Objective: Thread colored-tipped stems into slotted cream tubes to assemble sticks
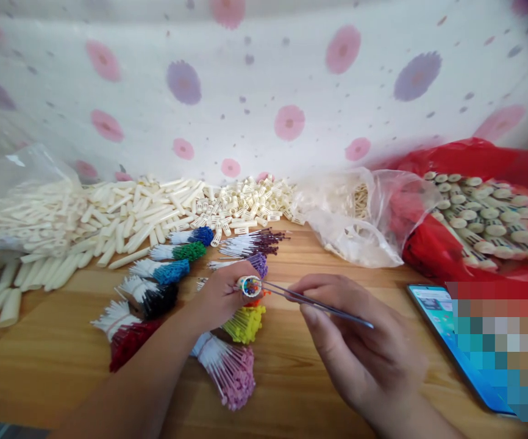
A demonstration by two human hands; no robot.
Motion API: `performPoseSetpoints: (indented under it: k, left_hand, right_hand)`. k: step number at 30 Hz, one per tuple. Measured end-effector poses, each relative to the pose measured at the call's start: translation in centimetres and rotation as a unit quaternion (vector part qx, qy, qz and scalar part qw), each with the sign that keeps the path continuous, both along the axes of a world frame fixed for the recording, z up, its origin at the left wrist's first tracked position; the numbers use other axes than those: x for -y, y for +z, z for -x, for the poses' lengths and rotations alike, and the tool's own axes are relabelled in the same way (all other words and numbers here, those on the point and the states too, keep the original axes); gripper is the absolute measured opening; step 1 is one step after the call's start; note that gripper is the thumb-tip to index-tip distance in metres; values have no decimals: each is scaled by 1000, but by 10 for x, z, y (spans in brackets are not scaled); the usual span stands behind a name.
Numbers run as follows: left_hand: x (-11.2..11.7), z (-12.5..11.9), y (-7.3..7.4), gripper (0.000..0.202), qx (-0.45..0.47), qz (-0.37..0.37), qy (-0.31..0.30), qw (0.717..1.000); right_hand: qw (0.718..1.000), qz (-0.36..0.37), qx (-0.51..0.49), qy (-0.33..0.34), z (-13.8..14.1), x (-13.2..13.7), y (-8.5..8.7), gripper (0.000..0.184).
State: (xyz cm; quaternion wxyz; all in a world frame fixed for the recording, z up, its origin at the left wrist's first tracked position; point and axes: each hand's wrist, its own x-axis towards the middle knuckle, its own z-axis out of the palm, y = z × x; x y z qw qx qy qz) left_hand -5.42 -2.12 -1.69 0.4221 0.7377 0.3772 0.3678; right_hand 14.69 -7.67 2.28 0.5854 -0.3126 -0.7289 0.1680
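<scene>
My left hand [222, 294] is closed around a small round white holder [250, 285] with coloured tips showing in its open end. My right hand [355, 341] pinches thin metal tweezers [312, 301], whose points reach the holder's mouth. Under and around my left hand lie bundles of small sticks with coloured tips on the wooden table [300, 256]: blue [200, 235], green [188, 251], teal [172, 271], black [154, 299], dark red [129, 341], yellow [244, 323], pink [231, 369], purple [257, 262].
A heap of cream plastic tubes [122, 219] and slotted caps [241, 204] lies at the back, partly in a clear bag [21, 201]. Another clear bag [360, 213] and a red bag of finished round pieces [483, 213] sit right. A phone [438, 317] lies near my right hand.
</scene>
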Motion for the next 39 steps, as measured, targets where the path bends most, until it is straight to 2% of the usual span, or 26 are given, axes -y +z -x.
performPoseSetpoints:
  k: [3, 5, 7, 10, 13, 20, 28, 39]
  left_hand:
    - [-1, 1, -1, 41, -7, -3, -8, 1000]
    - [-1, 1, -3, 36, -17, -35, -6, 999]
    - [-1, 1, -5, 27, -36, -113, 20, 993]
    - [1, 0, -6, 15, -88, -248, 100, 960]
    - [1, 0, -6, 11, -112, -292, 131, 941]
    - [-1, 0, -6, 28, -29, -230, 90, 969]
    - [0, -1, -6, 35, -24, -165, 68, 984]
    - [0, -2, -8, 31, -27, -188, 35, 981]
  right_hand:
    - [1000, -1, 2, -5, 1, 1, 1, 24]
    - [1000, -3, -1, -13, 2, 3, 1, 22]
    - [1000, -4, -5, -26, 3, 4, 1, 22]
    - [999, -2, -4, -39, 5, 6, 0, 23]
    - [999, -11, -5, -41, 7, 6, 0, 24]
    - [999, -8, -9, -40, 2, 6, 1, 26]
    - [999, -7, -23, -33, 3, 7, 3, 25]
    - [1000, -18, -14, -22, 5, 6, 4, 24]
